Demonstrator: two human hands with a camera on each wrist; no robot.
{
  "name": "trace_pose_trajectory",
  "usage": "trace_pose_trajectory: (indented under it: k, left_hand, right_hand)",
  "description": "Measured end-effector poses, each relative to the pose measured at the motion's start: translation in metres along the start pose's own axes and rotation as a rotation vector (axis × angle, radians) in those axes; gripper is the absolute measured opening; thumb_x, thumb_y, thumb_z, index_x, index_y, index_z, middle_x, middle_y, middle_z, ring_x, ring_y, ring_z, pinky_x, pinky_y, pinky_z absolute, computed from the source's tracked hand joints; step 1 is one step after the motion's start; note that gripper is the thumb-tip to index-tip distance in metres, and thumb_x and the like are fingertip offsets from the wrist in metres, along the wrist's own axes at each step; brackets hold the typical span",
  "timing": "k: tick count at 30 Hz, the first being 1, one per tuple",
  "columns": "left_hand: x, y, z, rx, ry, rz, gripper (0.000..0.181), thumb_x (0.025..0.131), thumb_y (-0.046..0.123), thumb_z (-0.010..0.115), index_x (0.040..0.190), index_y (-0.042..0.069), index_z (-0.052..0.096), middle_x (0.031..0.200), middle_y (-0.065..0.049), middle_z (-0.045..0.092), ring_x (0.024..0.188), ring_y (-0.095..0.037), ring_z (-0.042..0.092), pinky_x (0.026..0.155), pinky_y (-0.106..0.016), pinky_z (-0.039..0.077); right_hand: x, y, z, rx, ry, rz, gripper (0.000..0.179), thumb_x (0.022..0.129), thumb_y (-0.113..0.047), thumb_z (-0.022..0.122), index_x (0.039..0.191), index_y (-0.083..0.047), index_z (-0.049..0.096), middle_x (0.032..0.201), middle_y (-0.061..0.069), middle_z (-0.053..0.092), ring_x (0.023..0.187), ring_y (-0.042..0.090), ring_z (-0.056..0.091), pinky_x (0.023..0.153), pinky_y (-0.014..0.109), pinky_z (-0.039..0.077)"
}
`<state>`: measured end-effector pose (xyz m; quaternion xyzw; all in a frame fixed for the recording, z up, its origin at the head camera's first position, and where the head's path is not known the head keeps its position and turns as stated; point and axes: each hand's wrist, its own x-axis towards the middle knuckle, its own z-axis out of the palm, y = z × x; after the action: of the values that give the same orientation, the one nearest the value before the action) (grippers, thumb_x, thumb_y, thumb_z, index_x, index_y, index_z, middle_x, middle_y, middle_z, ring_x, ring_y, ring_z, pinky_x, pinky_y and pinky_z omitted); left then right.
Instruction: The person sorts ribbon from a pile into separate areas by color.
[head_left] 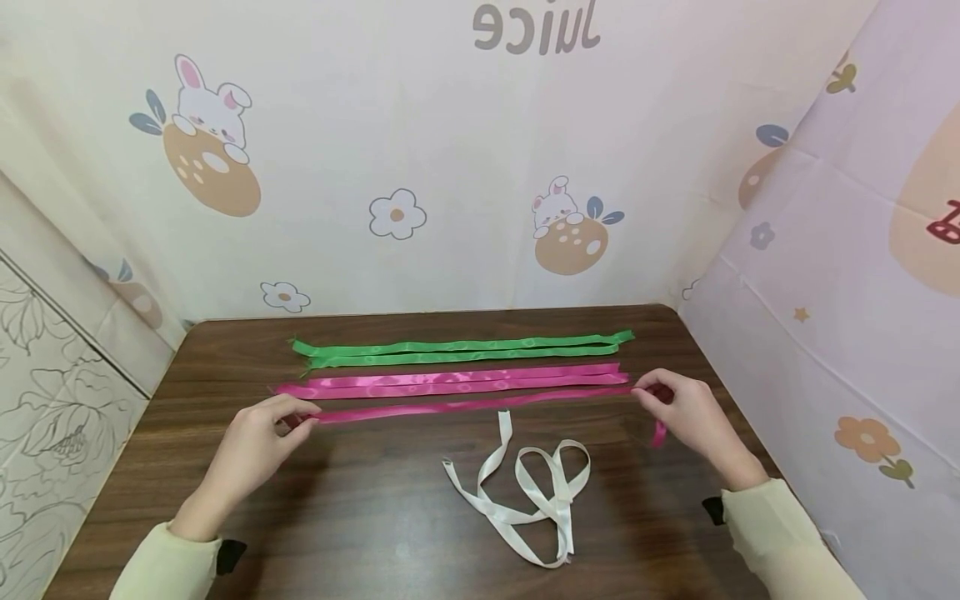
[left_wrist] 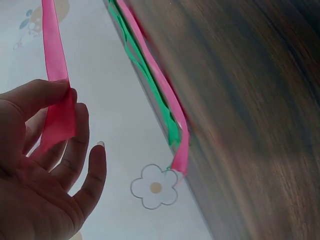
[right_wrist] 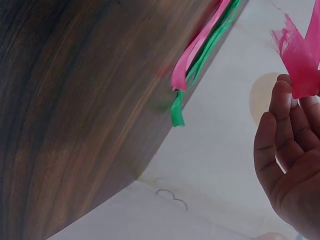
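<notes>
A pink ribbon (head_left: 472, 407) is stretched between both hands, close over the table. My left hand (head_left: 258, 437) pinches one end between thumb and fingers; in the left wrist view the ribbon's short tail (left_wrist: 60, 120) lies across the fingers. At the other end, my right hand (head_left: 686, 412) pinches the ribbon, and a loose piece dangles below it. The right wrist view shows that frayed tail (right_wrist: 295, 55), with the pinch partly cut off by the frame edge. Just behind the stretched ribbon lie pink ribbon lengths (head_left: 450, 383), side by side.
Farther back, green ribbon lengths (head_left: 465, 347) run parallel to the pink ones. A white ribbon (head_left: 510, 515) lies in loose loops on the front part of the brown wooden table (head_left: 375, 517). Printed cloth (head_left: 465, 250) hangs behind the table, and more cloth borders its right side.
</notes>
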<state>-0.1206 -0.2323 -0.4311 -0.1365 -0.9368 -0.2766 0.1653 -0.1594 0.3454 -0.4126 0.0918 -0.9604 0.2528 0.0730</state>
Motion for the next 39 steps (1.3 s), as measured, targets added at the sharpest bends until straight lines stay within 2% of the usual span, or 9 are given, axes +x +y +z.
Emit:
trace_pose_trajectory:
  k: [8, 16, 19, 22, 28, 32, 37, 39]
  left_hand:
    - [-0.002, -0.011, 0.000, 0.017, 0.006, -0.040, 0.022, 0.079, 0.002, 0.085, 0.095, 0.016, 0.080, 0.090, 0.002, 0.077, 0.073, -0.007, 0.057, 0.064, -0.024, 0.048]
    - [-0.001, -0.022, 0.002, -0.001, 0.036, -0.067, 0.018, 0.080, 0.005, 0.085, 0.094, 0.015, 0.080, 0.085, 0.002, 0.075, 0.067, -0.005, 0.047, 0.061, -0.018, 0.036]
    - [-0.001, -0.026, 0.003, -0.012, 0.035, -0.080, 0.016, 0.081, 0.005, 0.085, 0.094, 0.014, 0.080, 0.083, 0.002, 0.073, 0.065, -0.003, 0.043, 0.059, -0.019, 0.034]
    - [0.000, -0.031, 0.004, -0.018, 0.034, -0.101, 0.015, 0.082, 0.005, 0.084, 0.094, 0.012, 0.080, 0.084, -0.001, 0.075, 0.065, -0.004, 0.044, 0.058, -0.020, 0.035]
    - [0.002, -0.040, 0.006, -0.011, 0.010, -0.141, 0.013, 0.085, 0.008, 0.083, 0.097, 0.010, 0.081, 0.094, -0.010, 0.079, 0.075, -0.019, 0.064, 0.064, -0.021, 0.044]
    - [0.003, -0.047, 0.008, -0.003, -0.011, -0.167, 0.013, 0.086, 0.009, 0.083, 0.098, 0.009, 0.081, 0.097, -0.013, 0.079, 0.082, -0.026, 0.069, 0.066, -0.023, 0.048]
    - [0.004, -0.054, 0.008, -0.002, -0.016, -0.197, 0.014, 0.085, 0.013, 0.085, 0.097, 0.009, 0.081, 0.094, -0.013, 0.079, 0.074, -0.015, 0.061, 0.062, -0.023, 0.044]
    - [0.005, -0.056, 0.008, -0.007, -0.016, -0.214, 0.015, 0.084, 0.015, 0.085, 0.097, 0.009, 0.080, 0.089, -0.012, 0.079, 0.068, -0.009, 0.052, 0.059, -0.022, 0.040]
  right_hand:
    - [0.003, 0.011, -0.001, -0.035, 0.008, 0.031, 0.004, 0.094, -0.013, 0.075, 0.097, -0.013, 0.072, 0.076, 0.001, 0.068, 0.059, 0.007, 0.053, 0.059, 0.023, 0.042]
    - [0.005, 0.019, -0.001, -0.043, -0.002, 0.057, 0.004, 0.094, -0.014, 0.075, 0.098, -0.012, 0.073, 0.077, 0.003, 0.067, 0.063, 0.008, 0.052, 0.060, 0.024, 0.042]
    - [0.006, 0.022, 0.000, -0.040, -0.026, 0.077, 0.006, 0.095, -0.014, 0.073, 0.100, -0.011, 0.073, 0.080, 0.004, 0.068, 0.063, 0.010, 0.053, 0.061, 0.024, 0.042]
    - [0.008, 0.024, 0.001, -0.027, -0.054, 0.104, 0.009, 0.097, -0.016, 0.072, 0.104, -0.011, 0.072, 0.081, 0.007, 0.068, 0.059, 0.012, 0.054, 0.058, 0.025, 0.044]
    - [0.011, 0.032, 0.003, -0.050, -0.045, 0.117, 0.010, 0.097, -0.019, 0.073, 0.103, -0.011, 0.074, 0.083, 0.006, 0.069, 0.070, 0.016, 0.052, 0.058, 0.025, 0.041]
    - [0.013, 0.038, 0.006, -0.056, -0.047, 0.127, 0.011, 0.096, -0.020, 0.074, 0.103, -0.011, 0.075, 0.086, 0.007, 0.071, 0.073, 0.018, 0.053, 0.060, 0.026, 0.042]
    - [0.016, 0.045, 0.008, -0.057, -0.052, 0.142, 0.012, 0.096, -0.020, 0.073, 0.104, -0.010, 0.075, 0.088, 0.008, 0.073, 0.074, 0.019, 0.055, 0.062, 0.027, 0.043]
    - [0.017, 0.047, 0.009, -0.049, -0.058, 0.148, 0.012, 0.097, -0.019, 0.073, 0.104, -0.010, 0.075, 0.086, 0.008, 0.073, 0.073, 0.018, 0.055, 0.061, 0.027, 0.043]
